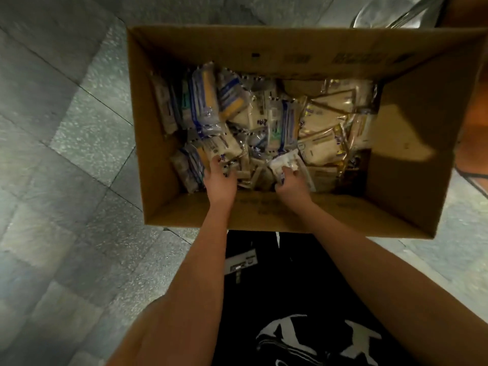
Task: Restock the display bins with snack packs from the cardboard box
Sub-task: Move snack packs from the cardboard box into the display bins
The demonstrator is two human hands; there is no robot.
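An open cardboard box (404,165) stands on the floor below me, its bottom covered with several clear-wrapped snack packs (264,120), some with blue and yellow print, some beige. Both my arms reach down into it at the near side. My left hand (220,180) has its fingers curled onto a beige pack (224,149) at the lower left of the pile. My right hand (291,180) grips a whitish pack (286,162) near the middle. The fingertips of both hands are hidden among the wrappers.
Grey stone floor tiles (79,128) surround the box on the left. A crumpled clear plastic bag (390,14) lies beyond the box's far right corner. An orange-brown surface (475,122) borders the right edge. My dark clothing fills the lower middle.
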